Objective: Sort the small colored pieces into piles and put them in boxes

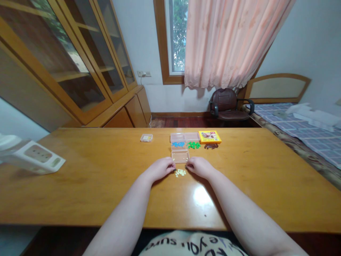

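Note:
My left hand (162, 168) rests at the left side of a small clear plastic box (180, 156), its fingers pinched together. On the box's right side is my right hand (198, 167), also in a pinch. Whatever the fingertips hold is too small to make out. A few pale yellow bits show inside the box near its edges. Between the hands, just in front of the box, lies a loose pile of pale yellow small pieces (180, 173). Behind the box are blue pieces (178, 144), green pieces (194, 145) and brown pieces (211, 146) in separate groups.
Pinkish clear trays (177, 137) and a yellow printed box (210, 137) lie toward the table's far edge. Left of them sits another small clear container (146, 138). A white device (39, 156) stands at the table's left. Beyond are a brown chair (226, 103) and a bed.

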`<state>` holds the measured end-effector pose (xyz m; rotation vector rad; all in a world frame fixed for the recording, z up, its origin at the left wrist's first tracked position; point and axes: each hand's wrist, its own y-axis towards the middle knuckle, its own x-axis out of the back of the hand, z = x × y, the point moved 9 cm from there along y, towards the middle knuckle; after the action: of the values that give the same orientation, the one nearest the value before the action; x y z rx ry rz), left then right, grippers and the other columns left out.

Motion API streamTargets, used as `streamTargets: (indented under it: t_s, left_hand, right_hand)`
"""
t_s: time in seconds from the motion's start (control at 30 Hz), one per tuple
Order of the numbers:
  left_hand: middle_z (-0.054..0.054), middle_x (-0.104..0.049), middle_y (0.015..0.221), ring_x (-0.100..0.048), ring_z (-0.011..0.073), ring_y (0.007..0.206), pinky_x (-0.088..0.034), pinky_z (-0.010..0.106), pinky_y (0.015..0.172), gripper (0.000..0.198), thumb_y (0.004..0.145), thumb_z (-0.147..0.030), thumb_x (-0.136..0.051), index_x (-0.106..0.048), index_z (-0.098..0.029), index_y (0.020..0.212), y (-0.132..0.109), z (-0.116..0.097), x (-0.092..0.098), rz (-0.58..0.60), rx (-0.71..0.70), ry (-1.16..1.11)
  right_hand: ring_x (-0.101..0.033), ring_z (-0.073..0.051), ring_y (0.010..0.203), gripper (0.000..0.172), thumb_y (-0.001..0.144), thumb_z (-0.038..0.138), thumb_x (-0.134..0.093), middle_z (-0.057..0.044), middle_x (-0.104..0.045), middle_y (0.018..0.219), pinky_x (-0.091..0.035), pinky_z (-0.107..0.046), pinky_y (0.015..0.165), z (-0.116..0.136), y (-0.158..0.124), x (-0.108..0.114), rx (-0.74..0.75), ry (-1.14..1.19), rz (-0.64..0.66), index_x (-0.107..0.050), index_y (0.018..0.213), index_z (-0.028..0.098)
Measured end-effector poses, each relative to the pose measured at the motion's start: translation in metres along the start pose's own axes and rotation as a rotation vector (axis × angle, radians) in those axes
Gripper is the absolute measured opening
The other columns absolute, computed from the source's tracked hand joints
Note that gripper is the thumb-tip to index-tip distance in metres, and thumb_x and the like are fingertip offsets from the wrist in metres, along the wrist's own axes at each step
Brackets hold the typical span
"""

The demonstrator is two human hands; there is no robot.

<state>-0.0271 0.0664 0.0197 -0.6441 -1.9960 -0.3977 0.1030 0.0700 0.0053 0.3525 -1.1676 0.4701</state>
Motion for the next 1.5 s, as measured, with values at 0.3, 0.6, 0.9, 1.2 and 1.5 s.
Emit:
streamTargets:
  t_s: [0.3,0.6,0.9,1.2,1.5]
  left_hand:
    - [0.005,-0.063,0.102,-0.059,0.0174,0.093,-0.045,0.028,0.085,0.021,0.088,-0.022,-0.051,-0.066,-0.022,0.102,0.007,0.012,0.009,-0.199,0.037,0.085]
    - [0.002,-0.062,0.092,-0.058,0.0148,0.086,-0.044,0.024,0.079,0.016,0.085,-0.022,-0.053,-0.069,-0.024,0.089,-0.002,-0.011,-0.005,0.025,-0.070,0.017]
    - [0.000,-0.062,0.093,-0.059,0.0142,0.087,-0.043,0.023,0.077,0.016,0.085,-0.021,-0.054,-0.068,-0.026,0.091,-0.003,-0.006,-0.012,0.063,-0.080,0.008]
    - [0.000,-0.062,0.089,-0.058,0.0143,0.083,-0.042,0.022,0.073,0.013,0.086,-0.025,-0.054,-0.067,-0.024,0.085,-0.001,-0.003,-0.014,0.056,-0.068,0.046]
    - [0.002,-0.062,0.088,-0.058,0.0160,0.081,-0.044,0.025,0.073,0.011,0.085,-0.022,-0.051,-0.062,-0.021,0.085,0.001,-0.003,-0.010,0.015,-0.031,0.019]
  right_hand:
    - [-0.060,-0.015,0.074,0.013,0.082,0.024,-0.057,-0.005,-0.069,0.081,-0.040,-0.023,0.067,-0.003,0.001,0.003,0.016,0.094,-0.080,-0.070,0.082,0.019]
    - [-0.060,-0.015,0.075,0.024,0.088,0.028,-0.051,-0.006,-0.069,0.090,-0.044,-0.025,0.070,-0.015,-0.002,0.021,-0.098,0.219,-0.278,-0.067,0.102,0.019]
    - [-0.061,-0.014,0.067,0.020,0.077,0.020,-0.057,-0.001,-0.071,0.077,-0.041,-0.022,0.063,0.001,-0.004,-0.001,0.043,0.222,0.037,-0.072,0.090,0.023]
    - [-0.065,-0.016,0.081,0.023,0.080,0.021,-0.055,-0.001,-0.074,0.089,-0.044,-0.023,0.071,0.010,-0.005,-0.002,0.102,0.195,0.077,-0.075,0.091,0.026]
    - [-0.063,-0.015,0.074,0.018,0.080,0.020,-0.056,-0.003,-0.073,0.085,-0.039,-0.022,0.065,0.014,-0.004,0.001,0.086,0.056,0.035,-0.073,0.085,0.023]
